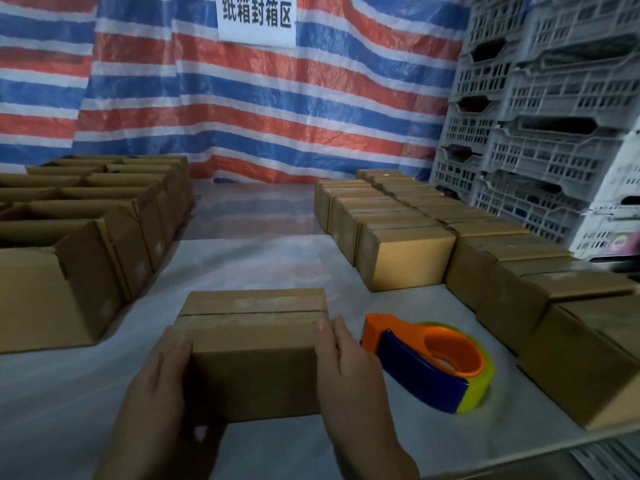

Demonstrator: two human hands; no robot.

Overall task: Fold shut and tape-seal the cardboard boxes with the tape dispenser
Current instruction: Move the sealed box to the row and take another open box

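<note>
Your left hand (162, 375) and right hand (343, 362) lie closest, each pressed flat with straight fingers against one end of the small cardboard box (252, 348) between them; neither hand curls round it. The box is plain brown corrugated board with its flaps folded down and a glossy strip of clear tape along the top seam. It sits on the table (259, 258), which is covered by a smooth, pale, faintly shiny sheet. Beyond your fingertips hangs a crinkled woven tarp (242, 116) in red, blue and white stripes. Past your right hand rise stacked grey plastic crates (554, 116) with lattice walls, and in front of them stand rows of closed boxes (485, 254). Off your left hand stand rows of open boxes (69, 237) with their flaps raised. Just beside your right hand lies the tape dispenser (429, 362), with a rounded orange handle, a blue body and a yellowish roll. High on the tarp is a white paper sign (256, 19) with black characters
</note>
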